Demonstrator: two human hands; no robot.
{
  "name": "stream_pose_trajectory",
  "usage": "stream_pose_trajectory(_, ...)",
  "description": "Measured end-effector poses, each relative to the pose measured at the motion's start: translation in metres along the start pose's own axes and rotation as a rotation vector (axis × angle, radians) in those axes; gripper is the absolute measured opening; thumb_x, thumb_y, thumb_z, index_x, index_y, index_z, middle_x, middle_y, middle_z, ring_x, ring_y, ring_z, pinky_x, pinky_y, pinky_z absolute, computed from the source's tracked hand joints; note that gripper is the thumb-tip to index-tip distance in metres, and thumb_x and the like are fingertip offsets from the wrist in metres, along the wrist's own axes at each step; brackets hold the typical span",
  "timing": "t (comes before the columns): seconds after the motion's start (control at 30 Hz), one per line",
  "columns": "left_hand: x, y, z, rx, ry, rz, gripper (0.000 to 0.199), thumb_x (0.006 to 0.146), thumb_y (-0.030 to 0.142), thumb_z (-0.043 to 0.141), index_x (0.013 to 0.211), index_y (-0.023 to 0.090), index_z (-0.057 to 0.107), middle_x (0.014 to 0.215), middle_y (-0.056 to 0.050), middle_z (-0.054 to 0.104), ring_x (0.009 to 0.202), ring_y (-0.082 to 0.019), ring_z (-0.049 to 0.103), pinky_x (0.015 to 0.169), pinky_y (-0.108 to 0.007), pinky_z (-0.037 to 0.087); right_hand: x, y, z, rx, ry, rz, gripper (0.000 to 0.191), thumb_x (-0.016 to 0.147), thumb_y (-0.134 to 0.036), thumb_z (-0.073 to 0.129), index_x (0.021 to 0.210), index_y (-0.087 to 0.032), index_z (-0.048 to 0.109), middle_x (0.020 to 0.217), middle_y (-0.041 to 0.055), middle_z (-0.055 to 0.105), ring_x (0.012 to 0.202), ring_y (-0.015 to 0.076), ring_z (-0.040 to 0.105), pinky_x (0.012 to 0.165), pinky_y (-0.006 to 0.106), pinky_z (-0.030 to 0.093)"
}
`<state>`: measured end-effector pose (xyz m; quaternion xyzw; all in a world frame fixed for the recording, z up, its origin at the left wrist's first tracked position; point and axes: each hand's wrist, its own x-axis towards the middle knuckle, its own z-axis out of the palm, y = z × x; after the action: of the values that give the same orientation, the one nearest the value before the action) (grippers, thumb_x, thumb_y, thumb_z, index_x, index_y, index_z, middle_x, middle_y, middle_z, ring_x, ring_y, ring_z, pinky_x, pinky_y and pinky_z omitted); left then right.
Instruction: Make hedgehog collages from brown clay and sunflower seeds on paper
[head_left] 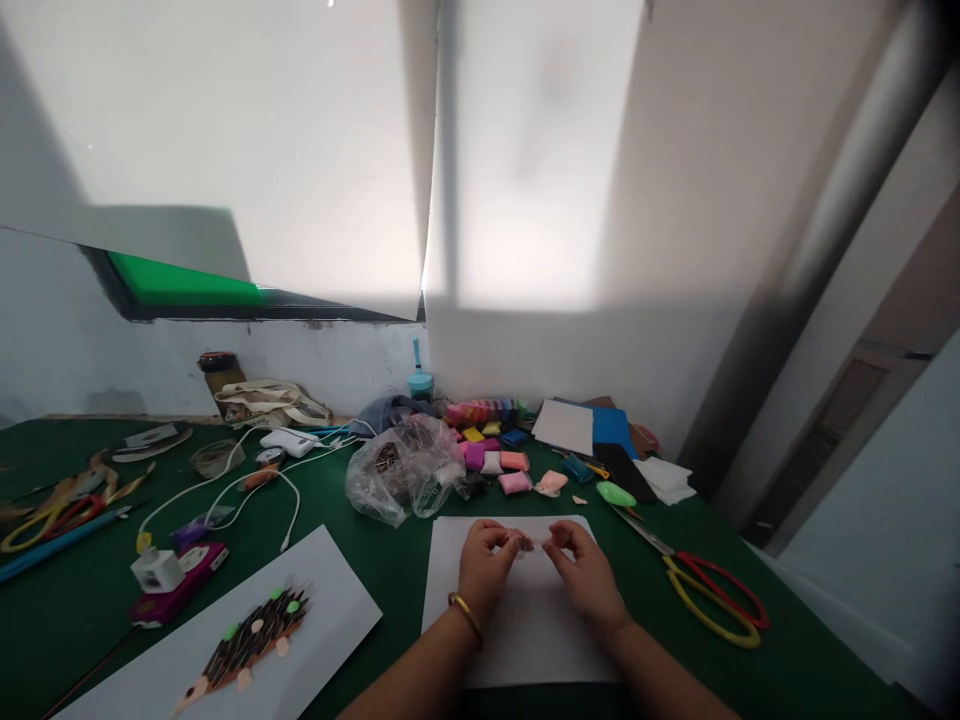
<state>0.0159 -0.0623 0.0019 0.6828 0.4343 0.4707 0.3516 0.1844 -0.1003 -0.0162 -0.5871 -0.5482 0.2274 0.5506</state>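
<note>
Both hands are over a white paper sheet [525, 630] on the green table. My left hand [487, 565], with a gold bangle at its wrist, pinches a small pinkish-brown piece [523, 541] in what looks like clear wrap. My right hand [581, 570] is just right of it, thumb and forefinger together at the end of the clear material; its exact hold is too small to make out. Left of the sheet lies another white sheet [337, 590] bearing a hedgehog-like figure [259, 630] of dark spikes with green and peach dots.
Behind the paper sit a clear plastic bag [405, 470] and several colored clay packets [515, 483]. Red-and-yellow scissors [701, 585] lie right, near a green lump [616, 493]. Cables, a white adapter [157, 570] and more scissors [56, 522] are left.
</note>
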Motion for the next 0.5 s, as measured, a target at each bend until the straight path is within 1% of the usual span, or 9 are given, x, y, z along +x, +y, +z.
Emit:
stream_pose_trajectory(0.07,0.0,-0.001,-0.001,-0.003,-0.004,-0.002,0.024,0.077,0.04,0.057,0.074,0.024,0.074,0.082,-0.004,0.062,0.083,-0.017,0.057,0.077,-0.028,0.047,0.0,0.0,-0.001,-0.004,-0.021,0.007,0.028,0.076,-0.043,0.058,0.092,-0.02,0.06,0.086,0.0051,0.063,0.082,0.0217,0.06,0.076,0.034,0.048)
stream_pose_trajectory(0.17,-0.001,-0.003,-0.001,-0.025,0.004,-0.019,0.027,0.076,0.044,0.059,0.074,0.022,0.073,0.082,-0.005,0.06,0.08,-0.017,0.057,0.075,-0.028,0.047,0.0,-0.005,-0.002,-0.008,-0.055,-0.001,0.027,0.08,-0.043,0.051,0.09,-0.021,0.062,0.09,0.0057,0.064,0.085,0.0222,0.059,0.077,0.033,0.047)
stream_pose_trajectory(0.33,0.001,-0.003,-0.001,-0.076,0.008,-0.069,0.03,0.072,0.047,0.062,0.072,0.019,0.072,0.082,-0.005,0.06,0.078,-0.017,0.057,0.073,-0.028,0.048,0.0,-0.011,-0.004,-0.062,-0.024,-0.009,0.026,0.083,-0.042,0.047,0.085,-0.021,0.062,0.09,0.0061,0.064,0.087,0.0229,0.059,0.076,0.034,0.046)
stream_pose_trajectory(0.4,0.001,-0.003,-0.001,-0.097,-0.002,-0.067,0.03,0.073,0.046,0.062,0.072,0.018,0.072,0.083,-0.005,0.059,0.078,-0.017,0.057,0.072,-0.028,0.048,0.0,-0.01,-0.003,-0.041,-0.047,-0.011,0.025,0.083,-0.04,0.047,0.091,-0.021,0.061,0.094,0.0064,0.064,0.089,0.0228,0.059,0.078,0.034,0.046)
stream_pose_trajectory(0.5,-0.001,-0.002,0.0,-0.095,-0.027,-0.035,0.027,0.071,0.044,0.064,0.073,0.018,0.071,0.086,-0.005,0.057,0.077,-0.016,0.057,0.071,-0.028,0.048,-0.002,-0.007,0.001,0.024,-0.126,0.001,0.028,0.08,-0.038,0.053,0.102,-0.022,0.06,0.104,0.0066,0.064,0.094,0.0227,0.059,0.081,0.034,0.047)
